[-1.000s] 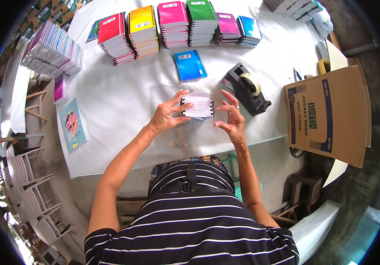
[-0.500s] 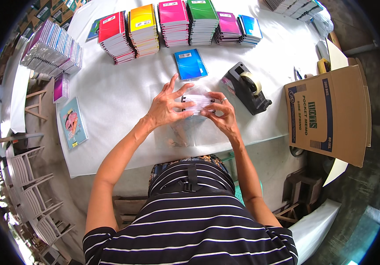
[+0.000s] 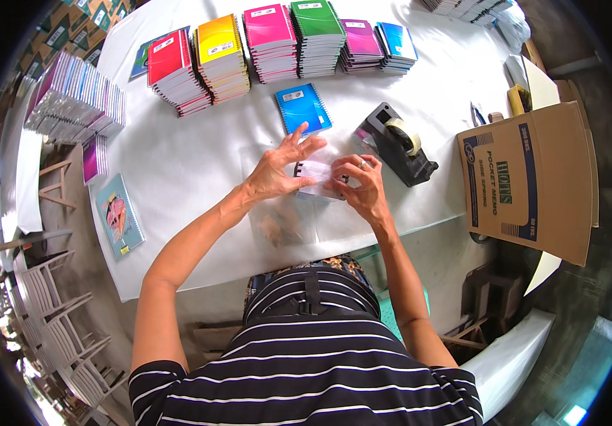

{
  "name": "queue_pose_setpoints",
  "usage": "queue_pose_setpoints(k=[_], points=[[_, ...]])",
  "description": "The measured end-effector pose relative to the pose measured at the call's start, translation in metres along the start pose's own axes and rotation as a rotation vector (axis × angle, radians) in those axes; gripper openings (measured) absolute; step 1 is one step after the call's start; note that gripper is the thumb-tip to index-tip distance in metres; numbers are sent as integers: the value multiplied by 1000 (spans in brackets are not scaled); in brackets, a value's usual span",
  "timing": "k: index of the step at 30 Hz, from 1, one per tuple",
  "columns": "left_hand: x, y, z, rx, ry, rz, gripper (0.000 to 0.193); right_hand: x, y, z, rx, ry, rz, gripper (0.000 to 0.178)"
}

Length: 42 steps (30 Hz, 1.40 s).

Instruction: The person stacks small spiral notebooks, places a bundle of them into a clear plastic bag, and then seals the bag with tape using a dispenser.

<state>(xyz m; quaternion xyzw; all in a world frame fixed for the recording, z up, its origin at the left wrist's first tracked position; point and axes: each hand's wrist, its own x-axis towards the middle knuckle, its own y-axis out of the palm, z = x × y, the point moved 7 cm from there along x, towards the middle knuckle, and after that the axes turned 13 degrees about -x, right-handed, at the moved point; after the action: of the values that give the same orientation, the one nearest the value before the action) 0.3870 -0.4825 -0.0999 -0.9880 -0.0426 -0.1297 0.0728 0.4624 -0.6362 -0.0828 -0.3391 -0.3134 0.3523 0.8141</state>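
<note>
A small stack of spiral notebooks point(image 3: 313, 172), white page edges upward and dark binding at its ends, lies between my hands near the table's front. My left hand point(image 3: 281, 169) spans its left side, thumb on the near edge and other fingers stretched toward the far edge. At the right end, my right hand point(image 3: 363, 183) has its fingers bent and closed on the stack. Clear plastic point(image 3: 277, 224) lies flat under and in front of it. Just beyond my left fingertips is a blue spiral notebook point(image 3: 303, 108).
Stacks of red point(image 3: 169, 57), yellow point(image 3: 218, 46), pink point(image 3: 269, 28), green point(image 3: 318, 21), purple point(image 3: 361, 42) and blue notebooks point(image 3: 397, 42) line the back. A black tape dispenser point(image 3: 398, 153) stands right, near a cardboard box point(image 3: 526, 184). An illustrated notebook point(image 3: 117, 215) lies left.
My right hand's fingers have curled tighter at the stack's right end. My left fingers have shifted along the stack, and the whole view has moved slightly.
</note>
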Motion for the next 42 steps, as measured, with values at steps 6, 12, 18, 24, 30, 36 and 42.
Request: queue_pose_setpoints(k=[6, 12, 18, 24, 30, 36, 42], points=[[12, 3, 40, -379, -537, 271, 68, 7, 9, -20, 393, 307, 89, 34], [21, 8, 46, -463, -632, 453, 49, 4, 19, -27, 526, 482, 184, 19], [22, 9, 39, -503, -478, 510, 38, 5, 21, -18, 548, 387, 143, 20], [4, 12, -17, 662, 84, 596, 59, 6, 15, -6, 403, 256, 133, 24], [-13, 22, -35, 982, 130, 597, 71, 7, -11, 29, -116, -163, 219, 27], [-16, 35, -41, 1071, 199, 509, 77, -27, -132, -168, -118, 586, -53, 26], [-20, 33, -43, 1083, 121, 479, 84, -31, -105, -222, 182, 859, 414, 41]])
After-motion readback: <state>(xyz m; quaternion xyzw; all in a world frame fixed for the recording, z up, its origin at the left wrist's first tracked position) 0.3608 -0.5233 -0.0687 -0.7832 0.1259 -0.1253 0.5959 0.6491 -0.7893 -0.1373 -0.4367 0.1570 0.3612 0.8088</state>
